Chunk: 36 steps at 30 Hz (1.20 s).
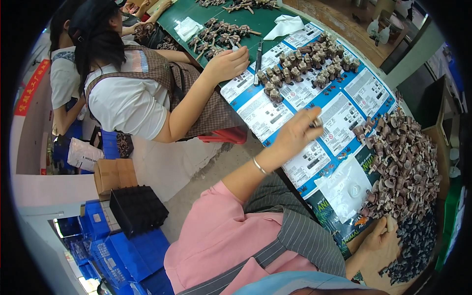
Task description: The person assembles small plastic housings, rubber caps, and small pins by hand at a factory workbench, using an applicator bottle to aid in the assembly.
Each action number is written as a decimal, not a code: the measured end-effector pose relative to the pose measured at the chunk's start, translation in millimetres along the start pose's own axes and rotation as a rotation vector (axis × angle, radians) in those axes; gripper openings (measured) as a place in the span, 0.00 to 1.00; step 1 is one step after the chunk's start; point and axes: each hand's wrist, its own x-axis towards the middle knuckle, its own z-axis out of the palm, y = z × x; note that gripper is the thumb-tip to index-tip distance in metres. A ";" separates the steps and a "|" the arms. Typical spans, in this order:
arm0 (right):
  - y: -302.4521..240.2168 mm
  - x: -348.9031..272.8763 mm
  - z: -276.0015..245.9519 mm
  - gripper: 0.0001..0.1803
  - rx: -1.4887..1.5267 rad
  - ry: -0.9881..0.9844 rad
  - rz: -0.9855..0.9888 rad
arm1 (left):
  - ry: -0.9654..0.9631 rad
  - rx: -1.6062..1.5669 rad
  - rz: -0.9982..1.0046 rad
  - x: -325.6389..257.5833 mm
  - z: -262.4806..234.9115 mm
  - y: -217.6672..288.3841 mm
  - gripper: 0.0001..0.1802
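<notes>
My left hand, with a bracelet at the wrist, is raised over the printed blue-and-white card sheets and pinches a small brown toy part in its fingertips. My right hand rests low at the edge of a heap of small dark grey parts; its fingers curl into them, and whether it holds any is hidden. Beside it spreads a big pile of brown toy parts. Rows of assembled brown figures stand on the sheets farther away.
A co-worker in a white shirt and checked apron sits to the left, one hand on the table by a black tool. A clear plastic bag and white cloths lie about. A cardboard box, black tray and blue crates stand on the floor.
</notes>
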 end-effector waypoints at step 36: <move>-22.1 26.0 -30.2 0.11 0.257 0.205 0.116 | 0.142 0.111 0.110 25.4 4.3 17.5 0.30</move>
